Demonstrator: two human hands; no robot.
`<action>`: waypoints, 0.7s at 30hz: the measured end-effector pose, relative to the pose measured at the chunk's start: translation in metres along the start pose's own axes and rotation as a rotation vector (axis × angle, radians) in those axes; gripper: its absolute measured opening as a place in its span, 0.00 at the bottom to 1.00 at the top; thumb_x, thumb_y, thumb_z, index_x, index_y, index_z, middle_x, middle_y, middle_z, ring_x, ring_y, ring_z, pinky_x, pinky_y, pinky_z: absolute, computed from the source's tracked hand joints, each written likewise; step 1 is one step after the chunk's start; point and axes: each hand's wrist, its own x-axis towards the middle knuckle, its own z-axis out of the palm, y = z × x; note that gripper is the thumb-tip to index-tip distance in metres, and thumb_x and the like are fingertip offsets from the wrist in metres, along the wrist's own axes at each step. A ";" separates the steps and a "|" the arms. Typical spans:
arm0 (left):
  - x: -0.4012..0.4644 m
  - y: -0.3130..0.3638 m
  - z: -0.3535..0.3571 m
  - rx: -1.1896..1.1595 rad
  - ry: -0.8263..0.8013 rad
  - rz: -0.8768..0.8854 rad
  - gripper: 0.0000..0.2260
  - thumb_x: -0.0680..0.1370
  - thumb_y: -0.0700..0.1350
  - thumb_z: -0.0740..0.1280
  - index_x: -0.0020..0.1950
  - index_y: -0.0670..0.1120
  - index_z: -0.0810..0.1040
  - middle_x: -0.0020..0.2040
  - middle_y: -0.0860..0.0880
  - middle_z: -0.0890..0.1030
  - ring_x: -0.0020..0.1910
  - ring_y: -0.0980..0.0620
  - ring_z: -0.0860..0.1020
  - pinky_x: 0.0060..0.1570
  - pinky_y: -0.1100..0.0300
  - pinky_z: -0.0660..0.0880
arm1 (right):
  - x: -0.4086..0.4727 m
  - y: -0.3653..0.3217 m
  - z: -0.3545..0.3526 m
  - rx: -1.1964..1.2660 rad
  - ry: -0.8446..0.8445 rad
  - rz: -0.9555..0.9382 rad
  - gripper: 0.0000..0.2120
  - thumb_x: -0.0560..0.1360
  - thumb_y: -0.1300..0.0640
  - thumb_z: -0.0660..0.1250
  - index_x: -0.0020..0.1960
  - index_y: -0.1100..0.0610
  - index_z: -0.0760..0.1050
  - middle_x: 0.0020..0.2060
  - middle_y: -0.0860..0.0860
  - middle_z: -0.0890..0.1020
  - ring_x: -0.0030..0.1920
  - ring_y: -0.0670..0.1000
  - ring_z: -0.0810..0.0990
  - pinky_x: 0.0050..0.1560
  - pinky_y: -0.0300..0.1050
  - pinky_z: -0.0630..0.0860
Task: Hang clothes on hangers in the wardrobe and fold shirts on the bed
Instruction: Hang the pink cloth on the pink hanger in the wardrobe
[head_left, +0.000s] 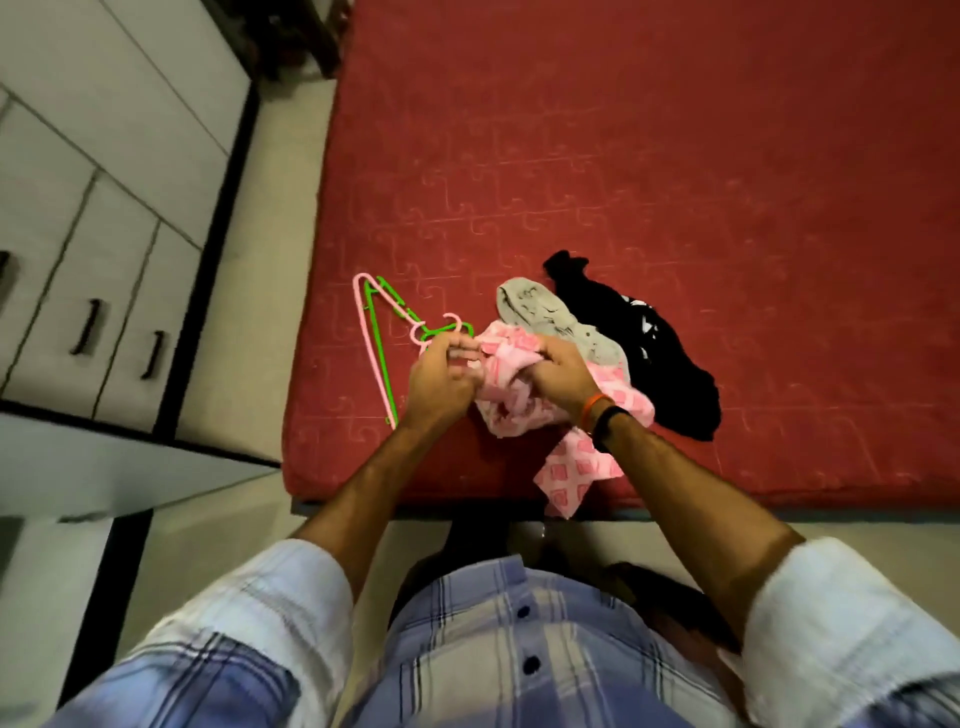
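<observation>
pink shirt bunched in fingers of left hand, right hand

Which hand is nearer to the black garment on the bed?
Right. The right hand grips the pink shirt just beside the black garment. The left hand is farther away, next to the hangers.

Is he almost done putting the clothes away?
Not nearly. Nothing looks done yet: no folded shirt shows on the bed, and the pink hanger and green hanger lie bare on it. Right now the left hand and right hand grip the pink shirt. Still waiting are the grey shirt and the black shirt, both crumpled.
</observation>
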 end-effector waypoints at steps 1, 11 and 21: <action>-0.008 -0.003 -0.010 0.022 0.040 0.029 0.17 0.70 0.27 0.65 0.50 0.47 0.75 0.43 0.52 0.80 0.37 0.62 0.78 0.35 0.67 0.73 | -0.002 -0.008 0.007 0.021 -0.035 0.018 0.18 0.63 0.60 0.63 0.48 0.69 0.80 0.41 0.54 0.81 0.42 0.49 0.77 0.42 0.43 0.75; -0.066 -0.012 -0.127 0.009 0.266 0.128 0.19 0.65 0.52 0.71 0.53 0.46 0.83 0.49 0.47 0.84 0.42 0.55 0.80 0.42 0.64 0.76 | -0.023 -0.083 0.103 0.037 -0.345 0.017 0.19 0.63 0.65 0.64 0.52 0.72 0.78 0.41 0.57 0.78 0.38 0.52 0.76 0.37 0.43 0.72; -0.138 -0.060 -0.274 0.094 0.656 0.044 0.03 0.74 0.42 0.74 0.46 0.44 0.83 0.42 0.51 0.83 0.40 0.57 0.77 0.41 0.69 0.72 | -0.071 -0.130 0.271 -0.001 -0.614 -0.074 0.09 0.60 0.62 0.64 0.39 0.60 0.79 0.26 0.45 0.78 0.29 0.44 0.74 0.31 0.36 0.70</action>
